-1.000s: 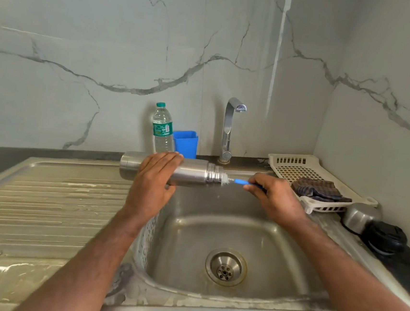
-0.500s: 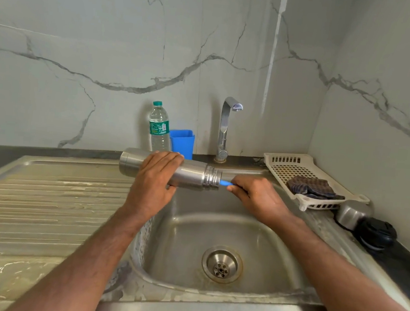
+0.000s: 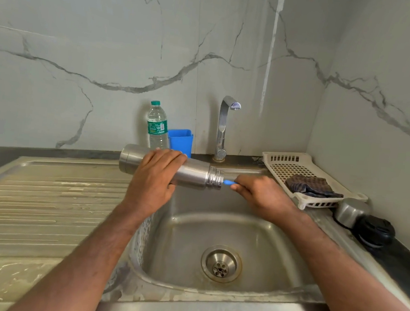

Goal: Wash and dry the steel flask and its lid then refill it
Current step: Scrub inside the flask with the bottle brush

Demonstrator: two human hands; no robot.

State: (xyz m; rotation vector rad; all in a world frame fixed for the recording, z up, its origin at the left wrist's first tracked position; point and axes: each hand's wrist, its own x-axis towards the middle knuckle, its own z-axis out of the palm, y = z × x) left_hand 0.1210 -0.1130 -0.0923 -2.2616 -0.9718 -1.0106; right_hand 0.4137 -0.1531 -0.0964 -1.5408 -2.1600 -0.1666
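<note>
The steel flask (image 3: 192,173) lies on its side in the air above the far edge of the sink basin (image 3: 216,234), its base pointing left and its threaded open mouth pointing right. The left hand (image 3: 152,183) grips it round the middle, fingers curled over the top of the body. The right hand (image 3: 265,197) is just to the right of the mouth, its fingers closed around the blue handle (image 3: 228,182) of a brush; only a short piece of the handle shows between the fingers and the mouth, and the working end is hidden inside the flask.

On the dark counter at the right, well apart from the flask, sit a steel cup-shaped cap (image 3: 351,210) and, just near of it and touching, a black stopper lid (image 3: 375,232). Beside them, farther back, a cream plastic drying tray (image 3: 283,163) holds a folded dark checked cloth (image 3: 311,185).

The chrome tap (image 3: 222,129) stands behind the basin with no water running. To its left against the marble wall are a blue plastic container (image 3: 181,140) and a clear water bottle (image 3: 157,125) with a green cap and label, standing upright side by side. The ribbed steel draining board (image 3: 44,202) stretches to the left of the basin, and the drain strainer (image 3: 221,263) sits in the basin floor.
</note>
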